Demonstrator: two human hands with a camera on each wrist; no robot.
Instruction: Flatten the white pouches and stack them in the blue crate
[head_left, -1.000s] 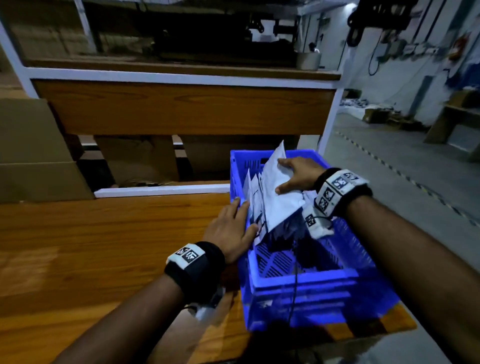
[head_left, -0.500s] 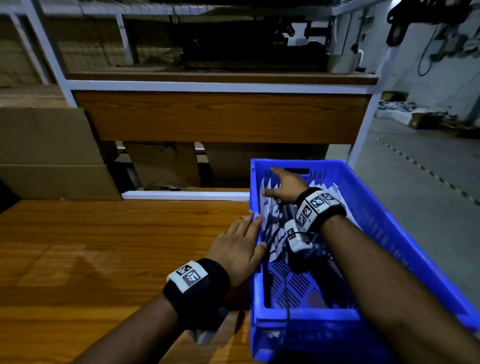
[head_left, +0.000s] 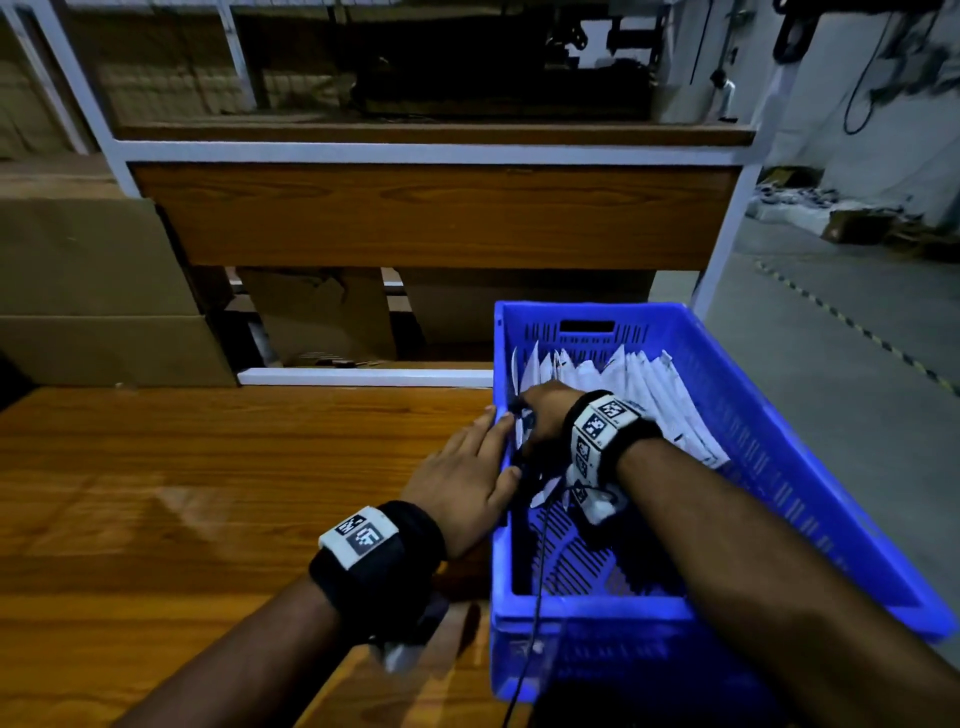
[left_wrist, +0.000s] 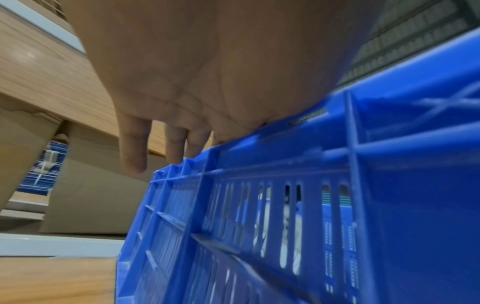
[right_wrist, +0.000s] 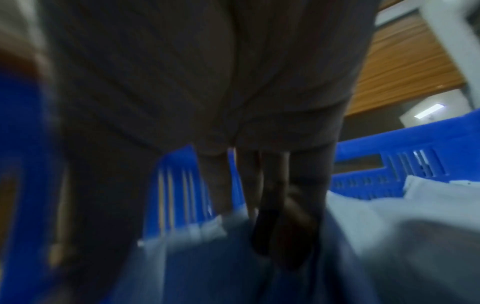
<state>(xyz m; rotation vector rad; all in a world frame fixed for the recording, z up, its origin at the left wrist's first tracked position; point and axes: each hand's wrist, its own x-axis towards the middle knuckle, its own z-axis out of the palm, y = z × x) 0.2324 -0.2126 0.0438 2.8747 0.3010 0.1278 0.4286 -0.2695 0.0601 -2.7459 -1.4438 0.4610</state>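
The blue crate (head_left: 779, 447) stands at the right end of the wooden table. Several white pouches (head_left: 639, 384) lean in a row across its far half. My left hand (head_left: 467, 467) lies on the crate's left rim from outside, fingers straight; the left wrist view shows those fingers (left_wrist: 132, 148) hanging over the slotted wall (left_wrist: 285, 195). My right hand (head_left: 545, 410) is inside the crate by the left wall. In the blurred right wrist view its fingers (right_wrist: 272, 185) point straight down among the pouches (right_wrist: 415, 205). I see nothing gripped.
A black cable (head_left: 540, 561) hangs from my right wrist over the crate's near floor. A white-framed wooden shelf (head_left: 431, 213) rises behind the table, with cardboard boxes (head_left: 93, 291) at back left. The table ends just right of the crate, above the grey floor (head_left: 857, 364).
My right hand has brought the raised pouches down into the crate and slid toward the left wall. The left hand has stayed on the left rim.
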